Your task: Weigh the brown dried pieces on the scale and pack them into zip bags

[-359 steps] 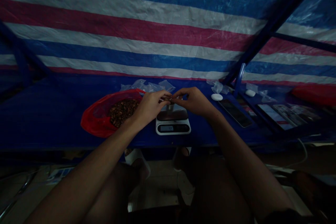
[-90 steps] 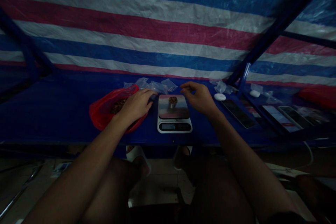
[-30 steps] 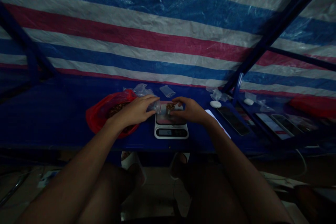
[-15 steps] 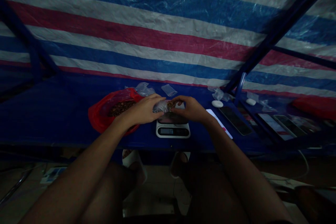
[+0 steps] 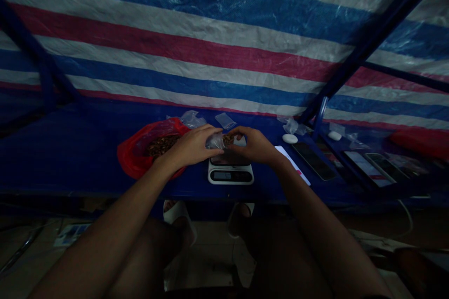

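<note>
1. We see the left hand (image 5: 198,145) with thumb and fingers curved a little apart, holding a clear bag (image 5: 214,140) between them.
2. We see the right hand (image 5: 255,146) pinching a small cup of brown bits (image 5: 228,139) right by the bag, above the scale (image 5: 230,175) (most of the cup hides behind the fingers, so we cannot tell how tight the pinch is).
3. The clear bag is thin, shiny and crinkly, and the brown bits look rough.
4. Beside the left wrist, we spot a floppy red bag (image 5: 128,155) with lots of brown pieces (image 5: 161,145) inside.
5. It all sits on a smooth blue table (image 5: 70,149).
6. Behind, we see a wrinkly striped sheet (image 5: 196,46), and the room is dim.
</note>
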`<state>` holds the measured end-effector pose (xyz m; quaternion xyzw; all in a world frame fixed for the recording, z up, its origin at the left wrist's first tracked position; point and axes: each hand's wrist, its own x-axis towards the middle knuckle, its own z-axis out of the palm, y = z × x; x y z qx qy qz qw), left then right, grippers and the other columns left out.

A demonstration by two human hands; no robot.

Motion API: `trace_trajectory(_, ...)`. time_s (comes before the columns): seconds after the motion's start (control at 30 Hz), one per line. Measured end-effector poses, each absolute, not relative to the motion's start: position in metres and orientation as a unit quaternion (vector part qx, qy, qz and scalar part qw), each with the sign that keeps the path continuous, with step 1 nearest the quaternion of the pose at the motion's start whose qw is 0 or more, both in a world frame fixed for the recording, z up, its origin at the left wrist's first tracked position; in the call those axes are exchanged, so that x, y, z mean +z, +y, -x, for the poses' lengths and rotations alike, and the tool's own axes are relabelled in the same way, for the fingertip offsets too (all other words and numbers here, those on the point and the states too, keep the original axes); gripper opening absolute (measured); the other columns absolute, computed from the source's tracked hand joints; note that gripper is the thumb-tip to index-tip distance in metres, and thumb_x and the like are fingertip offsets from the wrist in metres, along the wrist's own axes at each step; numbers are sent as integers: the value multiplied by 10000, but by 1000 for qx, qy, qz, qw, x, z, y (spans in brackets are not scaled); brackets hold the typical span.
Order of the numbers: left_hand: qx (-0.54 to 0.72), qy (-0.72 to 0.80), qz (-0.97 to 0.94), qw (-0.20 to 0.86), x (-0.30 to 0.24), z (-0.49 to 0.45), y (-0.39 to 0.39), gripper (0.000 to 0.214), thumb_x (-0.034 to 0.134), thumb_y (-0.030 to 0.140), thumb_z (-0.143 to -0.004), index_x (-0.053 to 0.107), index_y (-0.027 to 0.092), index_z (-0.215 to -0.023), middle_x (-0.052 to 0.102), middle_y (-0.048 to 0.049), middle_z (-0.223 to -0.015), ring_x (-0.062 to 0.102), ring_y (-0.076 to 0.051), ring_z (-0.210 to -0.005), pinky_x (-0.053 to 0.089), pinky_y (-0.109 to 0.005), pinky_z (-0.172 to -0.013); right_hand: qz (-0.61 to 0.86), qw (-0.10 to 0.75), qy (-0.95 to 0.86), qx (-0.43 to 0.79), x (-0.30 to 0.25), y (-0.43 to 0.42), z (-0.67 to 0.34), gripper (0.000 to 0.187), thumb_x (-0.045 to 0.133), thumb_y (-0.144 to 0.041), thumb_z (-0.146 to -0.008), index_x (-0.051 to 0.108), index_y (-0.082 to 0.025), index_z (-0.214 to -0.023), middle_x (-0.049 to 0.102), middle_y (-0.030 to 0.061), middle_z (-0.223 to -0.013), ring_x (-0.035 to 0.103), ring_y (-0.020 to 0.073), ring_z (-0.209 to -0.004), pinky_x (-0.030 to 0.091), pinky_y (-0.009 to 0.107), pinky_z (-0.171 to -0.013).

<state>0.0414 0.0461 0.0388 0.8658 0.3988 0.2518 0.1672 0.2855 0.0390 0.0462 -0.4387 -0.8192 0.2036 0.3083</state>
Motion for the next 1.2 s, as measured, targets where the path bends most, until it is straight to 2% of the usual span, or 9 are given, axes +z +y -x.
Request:
trace_trajectory(0.23, 276, 400, -858, 164, 36, -42, 46, 632, 800, 425, -898, 662, 202, -1473, 704, -131, -1464, 671, -338, -1348, 525, -474, -1158, 422, 309, -835, 170, 45, 38, -282, 243, 791, -169, -842, 808, -194, -1083, 835, 78, -1078, 748, 242, -1003, 557, 399, -961)
trace_trajectory(0.37, 287, 395, -856, 170, 34, -41, 47, 605, 788, 440, -904, 671, 230, -1459, 724, -112, -1437, 688, -330, -1321, 536, -472, -1141, 413, 316, -832, 194, 41, 39, -280, 245, 785, -204, -857, 797, -206, -1102, 827, 67, -1089, 751, 233, -1011, 569, 387, -956)
trace_trajectory(0.67, 311, 382, -850, 187, 35, -43, 45, 587, 788, 405, -902, 675, 191, -1437, 742, -125, -1398, 702, -319, -1289, 545, -465, -1126, 391, 314, -840, 205, 41, 39, -279, 310, 749, -232, -894, 788, -212, -1201, 771, 104, -1164, 735, 243, -1028, 607, 402, -912)
trace_trajectory(0.9, 315, 412, -836, 179, 35, -45, 43, 666, 814, 424, -884, 635, 201, -1485, 708, -129, -1482, 680, -328, -1344, 514, -482, -1177, 399, 352, -819, 216, 50, 35, -278, 241, 765, -209, -856, 738, -205, -1096, 795, 62, -1075, 739, 219, -966, 602, 378, -914)
trace_trajectory(1.2, 353, 402, -814, 226, 41, -47, 38, 671, 816, 405, -871, 635, 157, -1468, 706, -152, -1477, 681, -329, -1339, 519, -483, -1173, 356, 384, -821, 227, 60, 30, -277, 281, 737, -196, -886, 761, -243, -1162, 761, 78, -1249, 725, 241, -1161, 612, 395, -961)
